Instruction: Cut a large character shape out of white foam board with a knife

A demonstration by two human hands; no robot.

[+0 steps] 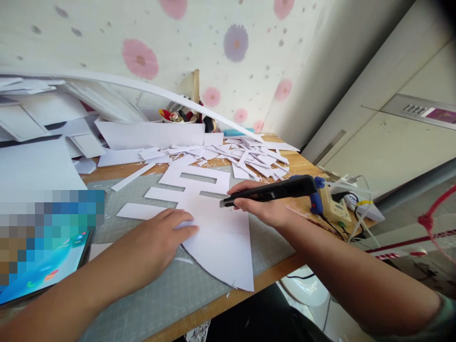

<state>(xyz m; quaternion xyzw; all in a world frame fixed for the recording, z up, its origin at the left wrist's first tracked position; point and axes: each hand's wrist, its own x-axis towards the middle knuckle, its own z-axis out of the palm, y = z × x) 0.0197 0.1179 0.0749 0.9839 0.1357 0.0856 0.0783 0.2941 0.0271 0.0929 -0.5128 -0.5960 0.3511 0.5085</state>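
Note:
A white foam board piece [217, 237] with a curved lower edge and cut-out slots lies on the grey cutting mat [142, 280]. My left hand [166, 235] rests on its left side, fingers stretched out over the board. In my right hand [260, 206] is a black utility knife [274, 190], gripped by its body. Its blade points left, at the board's surface just below a narrow slot; whether the tip touches cannot be made out. White strips extend left of the board, one partly behind my left hand.
Loose white offcuts [249, 154] are heaped at the back of the wooden table. A tablet [67, 261], partly pixelated, lies at the left. At the right are a blue glue gun [316, 202] and a power strip [333, 209] with cables. A long white strip [160, 92] arches across the back.

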